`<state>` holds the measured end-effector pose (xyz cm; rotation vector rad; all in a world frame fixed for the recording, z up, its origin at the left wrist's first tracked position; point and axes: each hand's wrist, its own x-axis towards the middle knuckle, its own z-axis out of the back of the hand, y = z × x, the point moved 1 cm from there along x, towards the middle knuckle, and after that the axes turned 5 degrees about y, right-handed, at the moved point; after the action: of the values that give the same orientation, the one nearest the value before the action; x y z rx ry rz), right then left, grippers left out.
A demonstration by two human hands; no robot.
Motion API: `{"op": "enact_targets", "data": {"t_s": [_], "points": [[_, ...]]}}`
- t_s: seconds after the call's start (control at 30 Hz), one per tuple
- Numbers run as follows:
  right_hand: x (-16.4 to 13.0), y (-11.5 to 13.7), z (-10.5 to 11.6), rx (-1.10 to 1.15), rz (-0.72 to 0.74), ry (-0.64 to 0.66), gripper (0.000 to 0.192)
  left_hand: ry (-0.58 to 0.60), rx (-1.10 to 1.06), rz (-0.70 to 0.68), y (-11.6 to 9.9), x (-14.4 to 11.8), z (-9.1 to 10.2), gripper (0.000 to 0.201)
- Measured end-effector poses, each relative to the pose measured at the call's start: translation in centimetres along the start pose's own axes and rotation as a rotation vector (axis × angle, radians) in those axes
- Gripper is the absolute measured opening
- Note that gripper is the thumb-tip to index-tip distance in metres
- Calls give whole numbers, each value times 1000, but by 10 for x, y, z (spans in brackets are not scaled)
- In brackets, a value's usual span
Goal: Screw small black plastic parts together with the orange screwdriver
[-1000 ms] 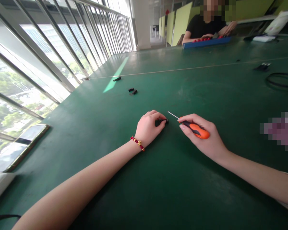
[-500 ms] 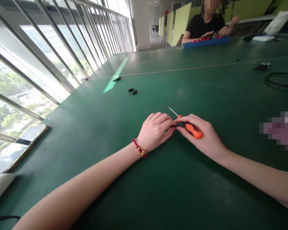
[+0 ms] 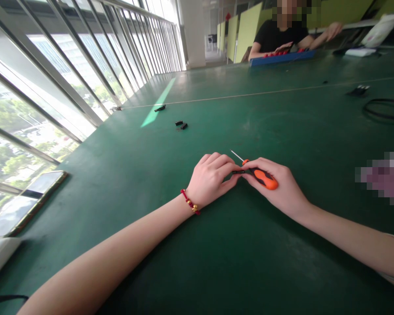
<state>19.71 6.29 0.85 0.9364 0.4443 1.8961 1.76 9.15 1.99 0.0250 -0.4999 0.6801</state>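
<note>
Between the fingertips of both hands sits a small black part (image 3: 238, 172), partly covered by the fingers, so its exact kind is unclear. My left hand (image 3: 213, 175), a red beaded bracelet (image 3: 191, 202) at its wrist, pinches the part from the left. From the other side my right hand (image 3: 279, 181) grips it with thumb and index finger. Tucked in that same right hand is an orange and black screwdriver (image 3: 265, 179), its thin shaft pointing up and left, away from the part.
Small black pieces (image 3: 183, 126) lie farther out on the green table (image 3: 223, 262), another (image 3: 160, 108) beyond them. A phone (image 3: 29, 199) rests at the left by the railing (image 3: 95, 57). A black cable (image 3: 385, 109) is coiled right. Across sits a person (image 3: 279, 37) behind a blue tray (image 3: 282, 57).
My fingers have shifted slightly around the black part, and more of it shows. The screwdriver tip has dipped a little. Across the table, the person's raised hand has moved right.
</note>
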Motion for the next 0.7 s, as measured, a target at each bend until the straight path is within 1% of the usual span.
{"op": "enact_targets", "data": {"t_s": [0.23, 0.4, 0.7], "points": [[1, -1, 0, -14, -21, 20, 10, -30, 0, 9, 1, 1, 1, 22], [2, -3, 0, -22, -22, 28, 10, -22, 15, 49, 0, 1, 1, 19], [2, -4, 0, -22, -27, 39, 10, -32, 0, 53, 2, 0, 0, 17]]}}
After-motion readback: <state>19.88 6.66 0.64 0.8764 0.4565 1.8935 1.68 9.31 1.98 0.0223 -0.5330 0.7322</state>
